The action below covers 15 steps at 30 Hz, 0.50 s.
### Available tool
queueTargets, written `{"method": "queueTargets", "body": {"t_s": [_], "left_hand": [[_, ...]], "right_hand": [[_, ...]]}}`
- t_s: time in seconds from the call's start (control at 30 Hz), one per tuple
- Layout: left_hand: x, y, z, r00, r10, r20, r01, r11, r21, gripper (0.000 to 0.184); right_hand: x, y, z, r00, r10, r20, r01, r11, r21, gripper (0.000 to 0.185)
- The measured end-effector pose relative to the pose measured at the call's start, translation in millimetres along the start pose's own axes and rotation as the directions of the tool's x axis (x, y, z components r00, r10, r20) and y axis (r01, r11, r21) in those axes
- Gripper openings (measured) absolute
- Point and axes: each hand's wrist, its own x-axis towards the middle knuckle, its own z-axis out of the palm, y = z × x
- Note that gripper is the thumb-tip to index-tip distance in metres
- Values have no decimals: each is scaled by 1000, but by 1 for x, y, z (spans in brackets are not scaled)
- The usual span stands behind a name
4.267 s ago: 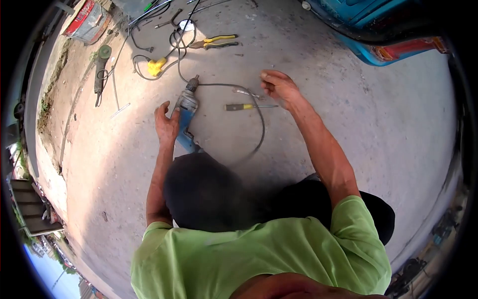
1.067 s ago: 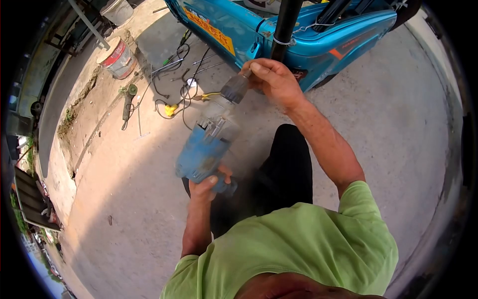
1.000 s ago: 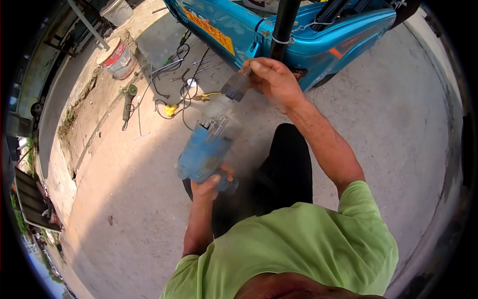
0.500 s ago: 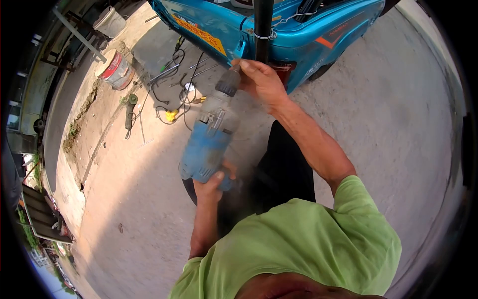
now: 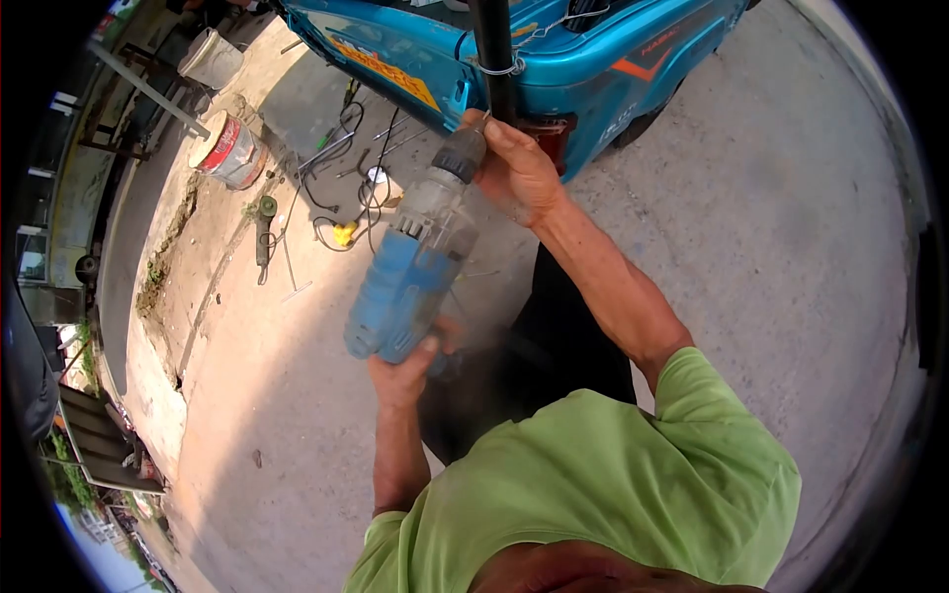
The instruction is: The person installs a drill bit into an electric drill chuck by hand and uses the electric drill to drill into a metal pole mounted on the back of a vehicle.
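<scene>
Blue drill (image 5: 400, 287), ribbed dark chuck (image 5: 458, 158)

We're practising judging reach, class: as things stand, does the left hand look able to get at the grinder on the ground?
Probably not: the left hand is wrapped around the drill, so it isn't free, and the grinder lies ahead and to the left, seemingly beyond arm's length.

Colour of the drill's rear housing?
Blue; the rear housing shows best in the head view.
</scene>
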Motion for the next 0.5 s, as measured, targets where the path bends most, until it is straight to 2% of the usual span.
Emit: {"method": "queueTargets", "body": {"t_s": [0.17, 0.5], "left_hand": [[0, 14, 1, 1000, -10, -3, 11, 999, 52, 58], [5, 29, 2, 999, -39, 6, 38, 998, 40, 51]], "right_hand": [[2, 5, 2, 999, -43, -13, 44, 997, 69, 39], [2, 11, 0, 997, -76, -17, 77, 994, 80, 42]]}}
